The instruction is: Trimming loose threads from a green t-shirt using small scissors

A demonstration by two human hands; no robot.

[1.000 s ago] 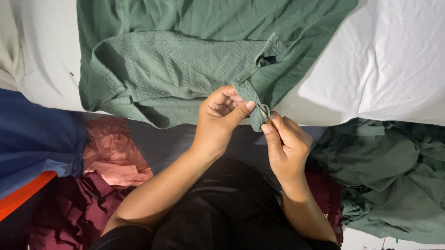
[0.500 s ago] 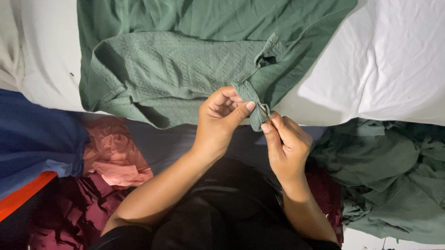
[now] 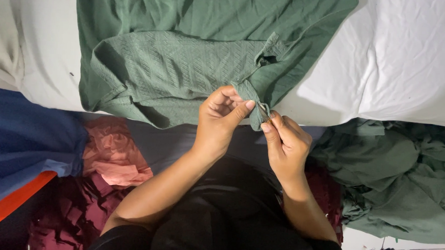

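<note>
White sheet (image 3: 417, 59) right of the green garment (image 3: 186, 50) lies open — easy passage. Below, crowded: green pile (image 3: 404, 177) right, pink cloth (image 3: 115, 152) and blue fabric (image 3: 21, 138) left — little room.

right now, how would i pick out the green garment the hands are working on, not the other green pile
Start at the white sheet across the top; the green garment lies spread flat on it, its lower corner pinched between the left hand and right hand. Unlike the crumpled green pile lower right, it is laid out smooth and has a textured knit panel.
</note>
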